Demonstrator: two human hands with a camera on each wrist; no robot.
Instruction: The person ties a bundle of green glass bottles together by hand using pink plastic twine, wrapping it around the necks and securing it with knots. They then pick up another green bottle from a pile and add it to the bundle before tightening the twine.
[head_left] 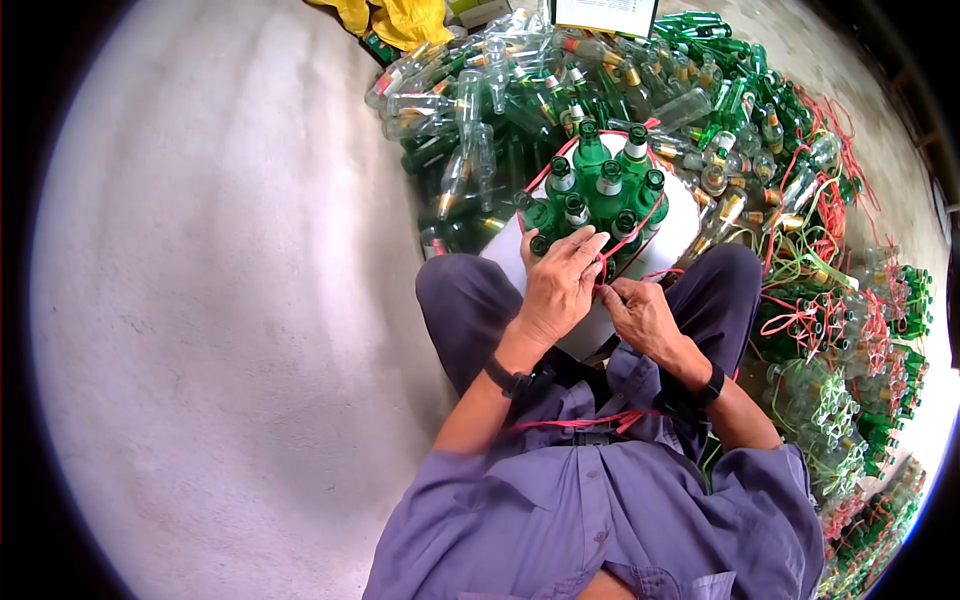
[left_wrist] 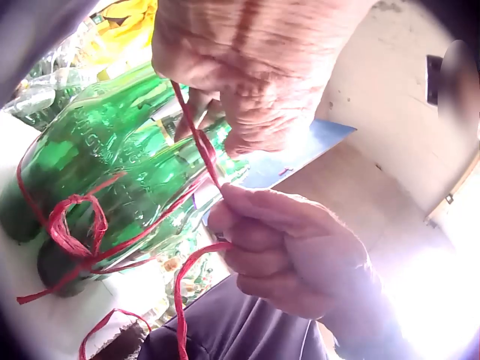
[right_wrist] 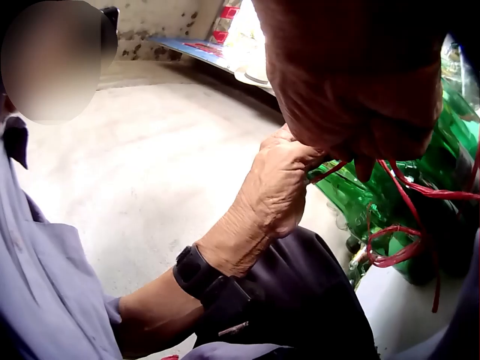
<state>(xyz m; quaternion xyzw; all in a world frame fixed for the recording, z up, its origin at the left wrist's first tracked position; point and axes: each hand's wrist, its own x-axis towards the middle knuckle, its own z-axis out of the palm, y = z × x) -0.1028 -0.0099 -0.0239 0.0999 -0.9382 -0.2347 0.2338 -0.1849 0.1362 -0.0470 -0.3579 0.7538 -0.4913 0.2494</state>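
Several green glass bottles (head_left: 611,195) stand upright in a tight cluster on a white surface (head_left: 681,215) between the person's knees. Red plastic string (left_wrist: 142,244) wraps round them, with a knotted loop low on the side in the left wrist view. At the near bottle necks, the left hand (head_left: 562,285) holds a stretch of that string, its fingers reaching over the tops. Beside it, the right hand (head_left: 645,318) pinches the same string between thumb and fingers, the strand taut between both hands. A loose end hangs below the right hand (left_wrist: 292,244) in the left wrist view.
A large heap of loose clear and green bottles (head_left: 470,150) lies behind the cluster. Tied bundles of bottles (head_left: 830,400) line the right side, with red and green string (head_left: 825,230) among them. Yellow bags (head_left: 405,20) lie at the back. Pale floor (head_left: 230,300) spreads to the left.
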